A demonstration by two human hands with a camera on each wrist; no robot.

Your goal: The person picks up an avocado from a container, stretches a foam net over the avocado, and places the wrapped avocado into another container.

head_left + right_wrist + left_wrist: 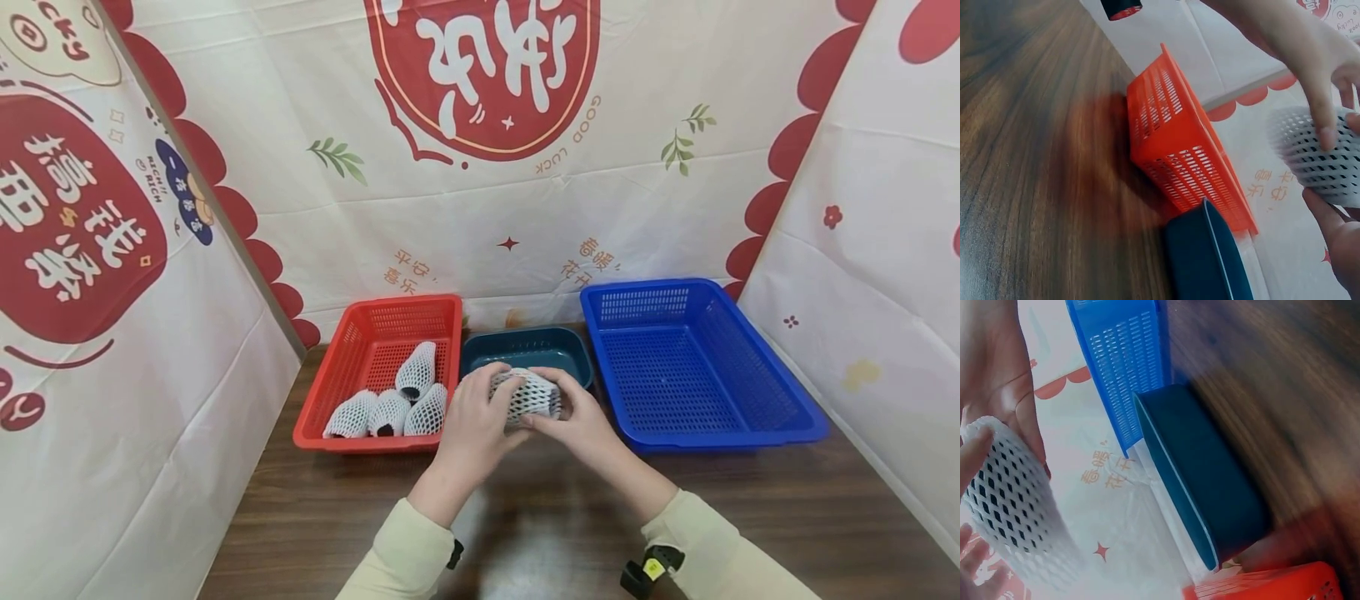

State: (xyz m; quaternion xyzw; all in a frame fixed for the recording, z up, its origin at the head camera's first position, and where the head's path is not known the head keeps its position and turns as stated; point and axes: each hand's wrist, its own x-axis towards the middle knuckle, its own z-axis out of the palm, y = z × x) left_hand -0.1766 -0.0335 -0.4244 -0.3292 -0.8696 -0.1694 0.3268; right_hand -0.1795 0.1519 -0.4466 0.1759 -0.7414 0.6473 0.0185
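Between both hands, above the table's middle, is a white foam fruit net (529,395) with something dark showing through its mesh. My left hand (477,414) grips its left side, fingers over the top. On the other side my right hand (576,418) holds it with thumb and fingers. The dark content also shows through the holes of the net (1007,497) in the left wrist view; its kind cannot be told. Several similar white foam nets (390,410) with dark ends lie in the red basket (315,417), left of the hands.
Behind the hands stands a dark teal tray (555,340), partly hidden by them. A blue basket (712,436) with perforated walls stands to the right. All rest on a brown wooden table (337,517), with printed cloth walls (480,200) at the back and sides.
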